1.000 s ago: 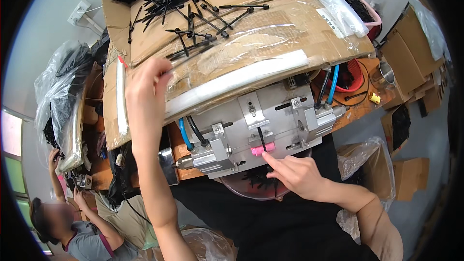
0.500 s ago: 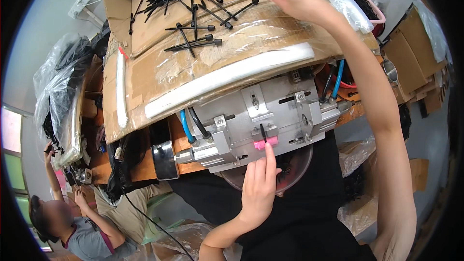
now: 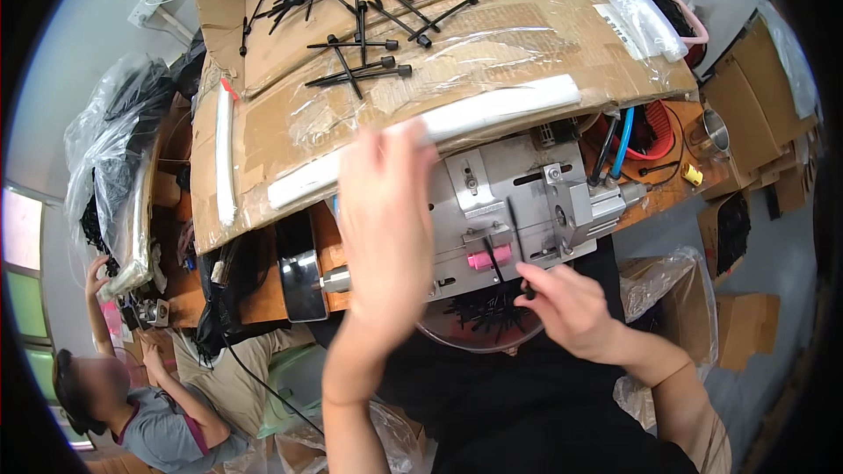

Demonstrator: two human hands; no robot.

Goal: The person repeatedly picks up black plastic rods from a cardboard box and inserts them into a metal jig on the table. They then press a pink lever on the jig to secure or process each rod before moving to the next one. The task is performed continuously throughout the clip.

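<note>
My right hand (image 3: pixel 572 312) pinches a thin black plastic stick (image 3: pixel 515 226) by its thicker lower end. It holds the stick nearly upright, just right of the pink block (image 3: pixel 488 259) on the metal fixture (image 3: pixel 536 202). A second black stick (image 3: pixel 494 261) slants across the pink block toward the bowl below. My left hand (image 3: pixel 386 219) is raised over the fixture's left side, in front of the cardboard edge. Motion smears its fingers, and it hides the left clamp cylinder.
Many black sticks (image 3: pixel 360 35) lie on the taped cardboard (image 3: pixel 492 39) behind the fixture. A bowl (image 3: pixel 430 333) holding black sticks sits under the fixture's front edge. Blue hose (image 3: pixel 624 142), a red basket (image 3: pixel 659 133) and a metal cup (image 3: pixel 708 135) are at right. Another person (image 3: pixel 176 412) works at far left.
My right hand has come down from the cardboard to the fixture with a black stick. My left hand has left the pink block, moving up and left. The stick there now tilts downward.
</note>
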